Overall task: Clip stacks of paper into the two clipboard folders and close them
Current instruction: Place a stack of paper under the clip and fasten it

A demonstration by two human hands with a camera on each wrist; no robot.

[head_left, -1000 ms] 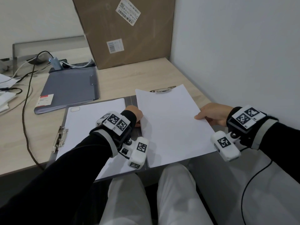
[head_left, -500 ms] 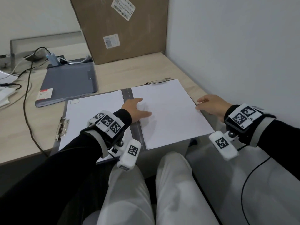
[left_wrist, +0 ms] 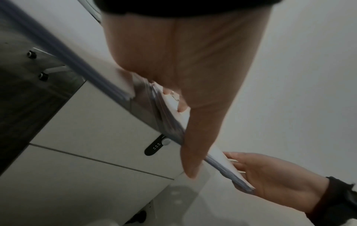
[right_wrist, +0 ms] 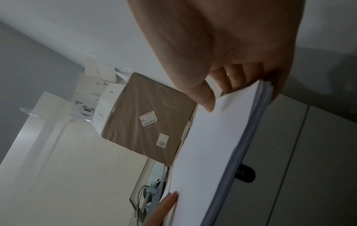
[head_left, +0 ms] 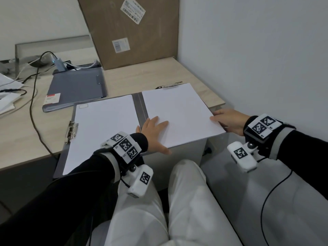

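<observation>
Pinching the paper stack (head_left: 179, 114) at its right edge, my right hand (head_left: 229, 121) steadies it while my flat, open left hand (head_left: 153, 132) presses it onto the open clipboard folder (head_left: 140, 105) overhanging the counter (head_left: 124, 80); I'd square edges under the clip (head_left: 168, 85).

Left hand (head_left: 153, 134) flat, fingers spread — right hand (head_left: 229, 120) curled, thumb on top.

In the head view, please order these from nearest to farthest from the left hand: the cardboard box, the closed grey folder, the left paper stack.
1. left paper stack, just left of the left hand.
2. closed grey folder, farther back on the left.
3. cardboard box, at the back against the wall.
</observation>
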